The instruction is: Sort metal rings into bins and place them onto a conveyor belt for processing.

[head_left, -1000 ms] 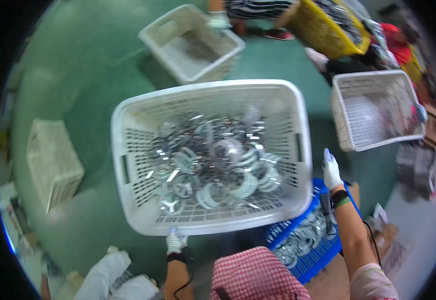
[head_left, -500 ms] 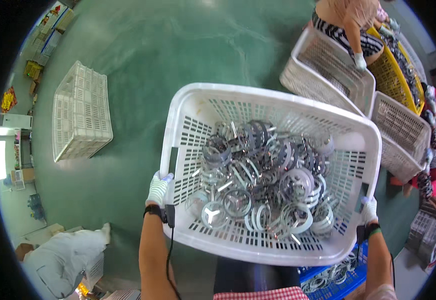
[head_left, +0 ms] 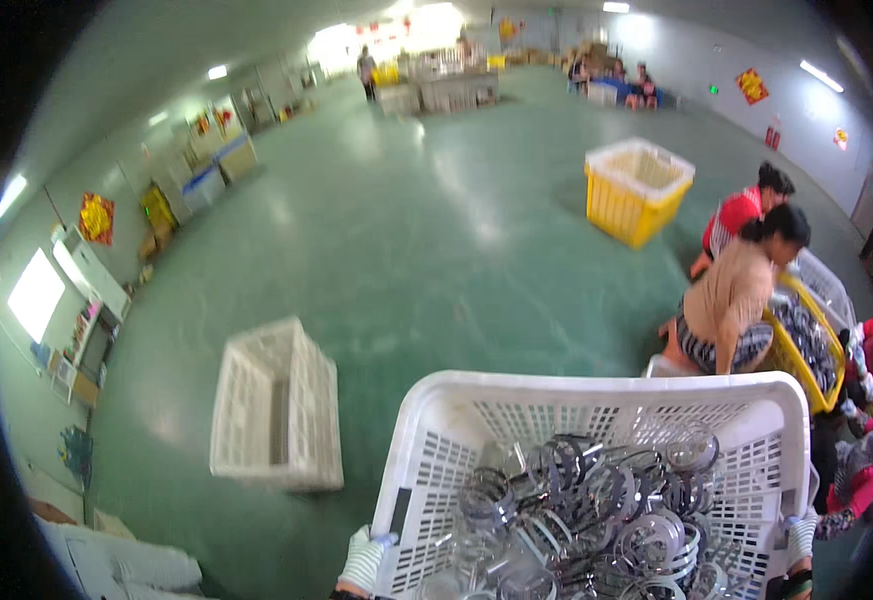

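A large white plastic basket (head_left: 607,386) with slotted walls is held out in front of me. A heap of ring-shaped parts (head_left: 597,500), some with clear or white rims and some dark, fills its bottom, with shiny metal pieces among them. At the basket's left end, my left hand (head_left: 365,560) in a striped glove is closed on the rim beside the handle slot. My right hand (head_left: 802,538), also gloved, grips the opposite end; its fingers are partly hidden by the rim. The basket's near side lies outside the picture.
A white slatted crate (head_left: 307,410) stands on the green floor to the left. Farther off at right is a yellow basket (head_left: 632,205) with a white top. Several people crouch at right around a yellow crate (head_left: 817,390) of parts. White cloth-like material (head_left: 127,560) shows at lower left.
The view has tilted up, bringing the far room into sight. The basket, still between both hands, now sits lower and slightly farther right in the picture. The white crate appears lower and nearer the middle.
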A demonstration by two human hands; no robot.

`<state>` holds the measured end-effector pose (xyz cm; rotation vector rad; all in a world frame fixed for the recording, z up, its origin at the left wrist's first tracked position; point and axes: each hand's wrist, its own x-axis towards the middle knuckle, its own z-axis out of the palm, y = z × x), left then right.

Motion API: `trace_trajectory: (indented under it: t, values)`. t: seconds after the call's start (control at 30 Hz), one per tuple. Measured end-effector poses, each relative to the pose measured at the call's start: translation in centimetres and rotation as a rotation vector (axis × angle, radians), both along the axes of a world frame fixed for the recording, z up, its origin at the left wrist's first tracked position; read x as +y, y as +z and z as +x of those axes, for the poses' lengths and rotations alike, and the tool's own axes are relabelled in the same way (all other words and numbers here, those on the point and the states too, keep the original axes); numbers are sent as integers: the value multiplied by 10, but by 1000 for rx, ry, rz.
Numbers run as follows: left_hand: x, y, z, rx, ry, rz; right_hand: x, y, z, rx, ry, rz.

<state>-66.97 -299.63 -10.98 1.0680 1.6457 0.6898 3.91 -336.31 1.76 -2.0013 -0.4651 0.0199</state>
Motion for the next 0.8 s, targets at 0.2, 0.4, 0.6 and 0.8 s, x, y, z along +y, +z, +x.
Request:
trace_trajectory:
  t: [0.2, 0.4, 0.6, 0.8]
  values:
    - [174, 100, -80, -157, 202, 87, 208, 40, -43, -75, 66, 11]
    - [340, 184, -120, -341, 281, 255, 484, 137, -92, -90, 228, -13]
    - [454, 187, -72, -577, 395, 142, 679, 83, 0, -123, 274, 1]
    - [618, 224, -88, -162, 316, 404, 828, 114, -34, -235, 92, -64]
